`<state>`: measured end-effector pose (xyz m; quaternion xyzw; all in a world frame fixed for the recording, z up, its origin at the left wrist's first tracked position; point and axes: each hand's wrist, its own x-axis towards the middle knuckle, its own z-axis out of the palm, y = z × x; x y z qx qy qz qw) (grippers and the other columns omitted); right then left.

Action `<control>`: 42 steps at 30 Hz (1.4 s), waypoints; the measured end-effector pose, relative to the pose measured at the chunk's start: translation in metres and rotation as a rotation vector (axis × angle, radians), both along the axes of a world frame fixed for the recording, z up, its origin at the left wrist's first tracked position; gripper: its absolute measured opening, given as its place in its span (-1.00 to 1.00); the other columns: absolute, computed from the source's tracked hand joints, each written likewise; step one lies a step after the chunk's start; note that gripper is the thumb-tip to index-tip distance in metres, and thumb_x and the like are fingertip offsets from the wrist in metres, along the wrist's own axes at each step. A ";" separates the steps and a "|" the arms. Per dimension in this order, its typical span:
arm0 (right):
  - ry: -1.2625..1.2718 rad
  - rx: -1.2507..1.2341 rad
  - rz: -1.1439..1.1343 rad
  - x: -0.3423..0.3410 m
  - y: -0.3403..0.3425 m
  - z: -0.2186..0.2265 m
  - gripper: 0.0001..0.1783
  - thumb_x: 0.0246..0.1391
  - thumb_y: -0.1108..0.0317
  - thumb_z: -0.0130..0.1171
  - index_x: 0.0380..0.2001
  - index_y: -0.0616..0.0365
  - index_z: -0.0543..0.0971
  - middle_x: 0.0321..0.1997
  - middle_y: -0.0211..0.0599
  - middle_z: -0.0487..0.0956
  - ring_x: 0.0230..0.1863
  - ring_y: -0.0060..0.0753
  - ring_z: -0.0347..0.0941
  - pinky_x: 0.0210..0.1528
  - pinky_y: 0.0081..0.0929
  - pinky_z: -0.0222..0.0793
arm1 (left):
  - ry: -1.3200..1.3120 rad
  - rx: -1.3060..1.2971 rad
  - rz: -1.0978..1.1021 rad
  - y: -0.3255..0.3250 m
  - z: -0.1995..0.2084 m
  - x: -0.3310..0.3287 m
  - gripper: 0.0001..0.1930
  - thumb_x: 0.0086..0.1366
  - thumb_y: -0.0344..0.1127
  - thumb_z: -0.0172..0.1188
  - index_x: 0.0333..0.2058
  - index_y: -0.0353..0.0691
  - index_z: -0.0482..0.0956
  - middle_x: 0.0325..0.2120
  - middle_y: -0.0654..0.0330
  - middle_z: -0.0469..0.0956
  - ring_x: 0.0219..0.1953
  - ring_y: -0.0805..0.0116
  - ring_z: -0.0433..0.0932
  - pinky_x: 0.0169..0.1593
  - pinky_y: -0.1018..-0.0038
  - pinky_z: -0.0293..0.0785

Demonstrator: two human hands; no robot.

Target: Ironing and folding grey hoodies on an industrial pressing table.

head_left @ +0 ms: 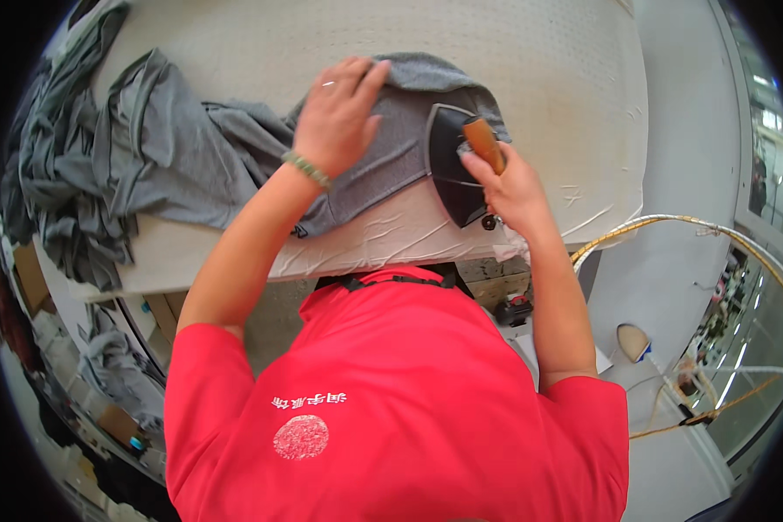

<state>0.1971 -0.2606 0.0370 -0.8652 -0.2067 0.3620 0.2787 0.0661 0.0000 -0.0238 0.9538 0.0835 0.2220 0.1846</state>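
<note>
Across the worktop [548, 52] in front of you, the grey fabric [174, 139] seems only partly pressed, its stretch beside the iron [449, 161] nearly flat, its left bulk bunched, while your right hand [519, 191] grips the iron's brown handle [484, 145] and your left hand [335, 126], fingers loosely extended, lies over the cloth.

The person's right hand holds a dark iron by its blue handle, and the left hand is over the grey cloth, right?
Not quite: the head view shows that the handle is orange-brown, not blue. The right hand does hold the dark iron by it, and the left hand is over the grey cloth.
</note>
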 end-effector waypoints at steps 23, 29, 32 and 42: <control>-0.232 -0.121 0.069 0.062 0.091 -0.027 -0.38 0.23 -0.16 0.25 -0.25 0.34 0.65 -0.36 0.14 0.69 -0.27 0.17 0.68 -0.19 -0.07 0.54 | 0.487 -0.421 0.233 0.091 -0.032 -0.048 -0.60 0.43 0.02 0.27 -0.24 -0.27 0.65 -0.44 -0.10 0.63 -0.34 -0.08 0.63 -0.23 0.18 0.51; -0.260 -0.188 0.748 -0.019 0.156 0.002 -0.70 0.22 0.17 0.19 -0.20 0.21 0.60 -0.29 0.08 0.72 -0.17 0.15 0.70 -0.10 0.01 0.62 | 0.318 -0.553 0.360 0.081 -0.028 -0.049 -0.65 0.46 -0.06 0.24 -0.27 -0.29 0.65 -0.45 -0.10 0.64 -0.38 -0.07 0.61 -0.25 0.22 0.50; -0.253 -0.101 0.798 -0.039 0.176 -0.007 -0.76 0.20 0.28 0.15 -0.17 0.20 0.61 -0.29 0.08 0.73 -0.18 0.14 0.71 -0.12 0.01 0.62 | 0.357 -0.455 0.382 0.081 -0.030 -0.057 -0.64 0.46 -0.06 0.24 -0.28 -0.31 0.64 -0.47 -0.09 0.63 -0.40 -0.05 0.62 -0.25 0.23 0.51; -0.409 -0.325 0.032 0.082 -0.004 -0.025 -0.56 0.25 0.07 0.25 -0.13 0.31 0.64 -0.20 0.22 0.69 -0.07 0.28 0.64 -0.02 0.00 0.52 | 0.007 -0.283 0.194 0.024 -0.013 -0.039 -0.80 0.29 -0.30 0.34 -0.13 -0.17 0.66 -0.17 0.07 0.66 -0.09 0.01 0.64 -0.03 0.20 0.56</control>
